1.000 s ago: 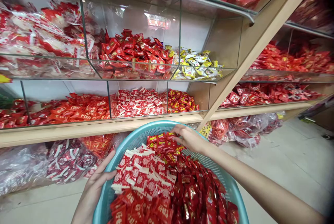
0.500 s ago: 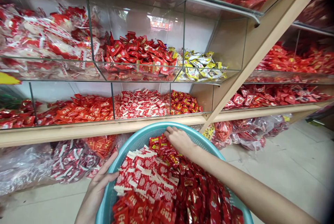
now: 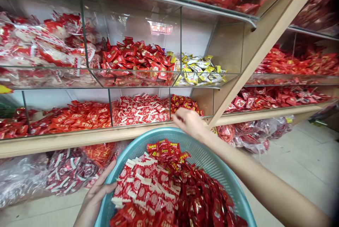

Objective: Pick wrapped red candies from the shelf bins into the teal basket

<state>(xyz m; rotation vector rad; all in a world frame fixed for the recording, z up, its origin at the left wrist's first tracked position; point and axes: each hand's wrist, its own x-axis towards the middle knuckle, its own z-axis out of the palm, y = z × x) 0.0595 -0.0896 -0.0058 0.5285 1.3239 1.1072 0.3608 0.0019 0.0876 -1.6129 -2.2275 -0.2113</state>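
Note:
My left hand grips the near-left rim of a teal mesh basket, fingers curled over the edge. The basket holds red-and-white packets, red-and-yellow packets and dark red foil packets. My right hand is raised above the basket's far rim, at the front glass of the lower shelf bin of red-and-yellow packets. Its fingers point toward that bin and are smeared by motion, so I cannot see whether they hold anything.
Glass-divided bins line the shelves: red-and-white packets, orange-red packets, red packets above, yellow-and-white ones. A slanted wooden post stands right. Clear bags of sweets lie under the shelf. Tiled floor lies right.
My right hand has lifted out of the basket's red-and-yellow packets and moved up to the lower shelf bin. My left hand stays on the rim.

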